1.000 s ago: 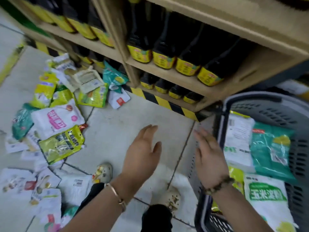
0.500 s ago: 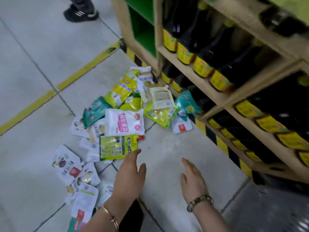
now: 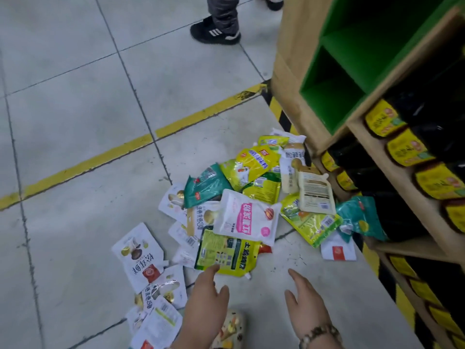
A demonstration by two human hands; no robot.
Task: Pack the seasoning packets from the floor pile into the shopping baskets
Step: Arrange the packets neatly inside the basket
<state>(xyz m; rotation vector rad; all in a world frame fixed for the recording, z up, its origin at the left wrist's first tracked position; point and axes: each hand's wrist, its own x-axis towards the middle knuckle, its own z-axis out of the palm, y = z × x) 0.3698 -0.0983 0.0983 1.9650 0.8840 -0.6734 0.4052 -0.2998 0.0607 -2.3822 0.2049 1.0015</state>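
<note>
Now, view: head.
Left hand (image 3: 203,298): fingers straight, apart, index tip at green packet's (image 3: 226,253) edge.
Right hand (image 3: 307,303): fingers relaxed, apart, empty, over floor (image 3: 289,253).
Pile (image 3: 246,215): packets heaped on floor against shelf (image 3: 289,71).
Nearby: dark bottles (image 3: 402,147), yellow line (image 3: 88,162), bystander's black shoe (image 3: 214,34).

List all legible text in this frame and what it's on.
"松茸鲜": upside down on the white mushroom packet.
"土鸡鸡精": sideways on the green packet, slightly blurred.
White-pink packet: large pink characters, too blurred to read.
Yellow packet and bottle labels: print too blurred to read.
</note>
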